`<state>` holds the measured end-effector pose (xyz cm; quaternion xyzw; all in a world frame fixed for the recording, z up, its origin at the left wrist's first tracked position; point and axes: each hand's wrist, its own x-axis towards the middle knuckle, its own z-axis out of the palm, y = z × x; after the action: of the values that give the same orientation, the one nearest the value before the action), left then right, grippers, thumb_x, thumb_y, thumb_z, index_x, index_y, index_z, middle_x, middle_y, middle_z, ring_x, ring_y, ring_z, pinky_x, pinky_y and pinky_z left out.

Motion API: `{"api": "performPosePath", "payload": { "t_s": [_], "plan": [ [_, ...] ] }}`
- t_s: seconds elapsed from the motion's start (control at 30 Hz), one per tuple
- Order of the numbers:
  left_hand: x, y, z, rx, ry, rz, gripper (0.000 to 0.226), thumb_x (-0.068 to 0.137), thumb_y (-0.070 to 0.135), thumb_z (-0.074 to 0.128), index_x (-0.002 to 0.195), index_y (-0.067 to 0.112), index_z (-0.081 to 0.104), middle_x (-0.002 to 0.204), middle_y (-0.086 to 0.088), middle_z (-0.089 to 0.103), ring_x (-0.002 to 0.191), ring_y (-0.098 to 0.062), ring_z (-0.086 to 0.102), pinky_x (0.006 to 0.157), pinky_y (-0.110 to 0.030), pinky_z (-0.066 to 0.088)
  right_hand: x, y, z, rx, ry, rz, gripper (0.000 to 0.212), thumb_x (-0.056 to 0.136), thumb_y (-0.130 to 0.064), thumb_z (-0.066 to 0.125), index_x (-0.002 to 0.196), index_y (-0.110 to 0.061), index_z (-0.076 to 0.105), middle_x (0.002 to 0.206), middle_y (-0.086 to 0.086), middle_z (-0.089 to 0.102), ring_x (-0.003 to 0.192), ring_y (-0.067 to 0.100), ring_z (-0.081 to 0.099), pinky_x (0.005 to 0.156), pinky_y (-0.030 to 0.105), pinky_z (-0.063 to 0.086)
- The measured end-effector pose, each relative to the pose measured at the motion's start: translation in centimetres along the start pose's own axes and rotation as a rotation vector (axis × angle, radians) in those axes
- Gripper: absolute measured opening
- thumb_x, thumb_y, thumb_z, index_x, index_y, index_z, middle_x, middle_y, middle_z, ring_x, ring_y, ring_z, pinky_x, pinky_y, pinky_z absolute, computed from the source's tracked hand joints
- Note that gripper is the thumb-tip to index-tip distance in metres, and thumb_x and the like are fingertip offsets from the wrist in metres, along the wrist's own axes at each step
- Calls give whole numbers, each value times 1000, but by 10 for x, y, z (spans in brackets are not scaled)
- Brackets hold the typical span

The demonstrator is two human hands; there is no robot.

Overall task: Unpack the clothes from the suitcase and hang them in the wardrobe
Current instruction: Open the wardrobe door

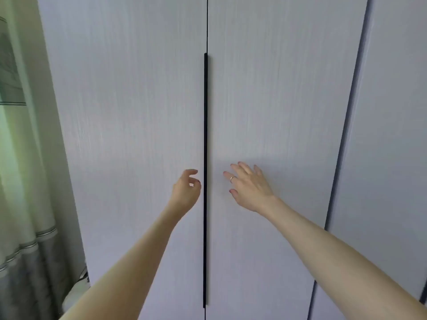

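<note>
Up close against closed pale grey wood-grain wardrobe doors point(129, 135): left hand point(186, 192) loosely curled, holding nothing, beside long black vertical handle strip point(205, 135); right hand point(248, 185) spread wide, right of it.

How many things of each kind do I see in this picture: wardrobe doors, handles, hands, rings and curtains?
Wardrobe doors: 3, left, middle, right
Black handle: 1
Hands: 2, left hand, right hand
Ring: 1
Curtain: 1
Total: 8

A home bedroom: closed wardrobe point(129, 135) doors beside a curtain point(25, 227).
</note>
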<state>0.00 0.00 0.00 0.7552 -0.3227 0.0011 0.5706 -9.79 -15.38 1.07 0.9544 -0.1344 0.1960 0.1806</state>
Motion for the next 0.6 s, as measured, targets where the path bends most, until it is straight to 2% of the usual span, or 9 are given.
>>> {"api": "performPosePath", "payload": {
  "t_s": [0.1,0.2,0.27,0.33,0.43,0.6],
  "plan": [
    [6,-6,10,15,0,-96,40,95,11,34,134,18,42,111,1,51,89,-16,49,68,-23,42,5,4,18,-56,56,72,60,98,-33,41,151,-27,12,159,3,-2,147,23,-5,112,60,6],
    [20,-7,20,1,9,-83,40,94,7,34,133,14,43,111,1,51,93,-14,47,76,-24,37,15,15,41,-73,90,104,71,95,-30,47,151,-31,3,159,1,-14,145,28,-14,109,65,9],
    [30,-6,29,-46,18,-52,39,92,4,34,128,13,46,110,0,56,90,-14,50,73,-24,39,23,20,57,-97,131,134,79,88,-28,59,150,-31,11,160,2,-6,144,30,-13,105,69,14],
    [34,-10,36,-82,51,-46,37,90,1,35,123,12,47,105,-1,58,85,-14,52,69,-23,41,26,18,68,-107,162,175,85,77,-30,71,148,-27,25,159,5,10,143,32,-2,101,72,18],
    [38,-19,43,-107,90,-32,37,88,1,37,121,11,48,115,-6,55,91,-15,52,75,-23,40,31,18,78,-151,233,181,86,72,-35,75,146,-25,32,157,7,19,143,34,8,100,73,17],
    [40,-22,39,-83,34,-50,24,85,0,38,106,10,46,115,-11,53,91,-17,51,61,-16,38,29,17,80,-149,241,188,89,68,-32,79,145,-25,35,155,7,24,142,33,14,100,72,21]
  ]
}}
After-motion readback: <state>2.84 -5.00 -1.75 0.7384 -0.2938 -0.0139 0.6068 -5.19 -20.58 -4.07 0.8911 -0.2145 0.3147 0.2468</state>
